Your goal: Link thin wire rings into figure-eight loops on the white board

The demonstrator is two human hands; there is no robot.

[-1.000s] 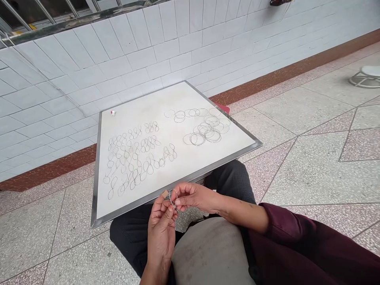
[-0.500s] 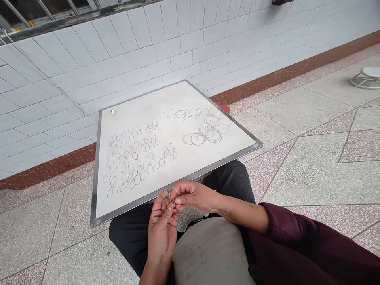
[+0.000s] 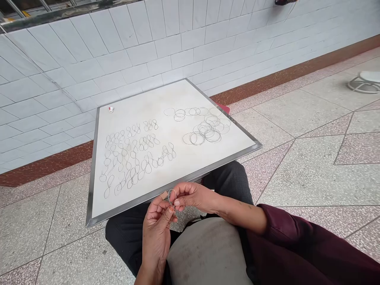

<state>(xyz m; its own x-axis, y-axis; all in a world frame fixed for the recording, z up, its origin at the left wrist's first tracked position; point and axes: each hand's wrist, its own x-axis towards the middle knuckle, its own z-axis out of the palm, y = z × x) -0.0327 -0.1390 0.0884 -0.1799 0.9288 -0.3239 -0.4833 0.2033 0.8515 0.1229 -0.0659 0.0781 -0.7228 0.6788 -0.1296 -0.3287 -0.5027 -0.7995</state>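
Note:
Over my lap, at the table's near edge, a thin wire loop (image 3: 171, 190) is pinched between both hands. My left hand (image 3: 158, 225) holds its lower part between thumb and fingers. From the right, my right hand (image 3: 191, 196) grips the side of the same loop with thumb and forefinger. On the white table (image 3: 166, 95) lie rows of wires twisted into figure-eights (image 3: 133, 178) at the left. Plain round wire rings (image 3: 204, 132) lie overlapping at the right.
A small red and white object (image 3: 111, 109) sits near the table's far left corner. The table has a metal rim and stands by a tiled wall (image 3: 118, 59). A white stool (image 3: 366, 81) is on the floor at the far right.
My left hand has shifted slightly left and its thumb has moved on the wire. The view has moved a little; my right hand keeps its pinch.

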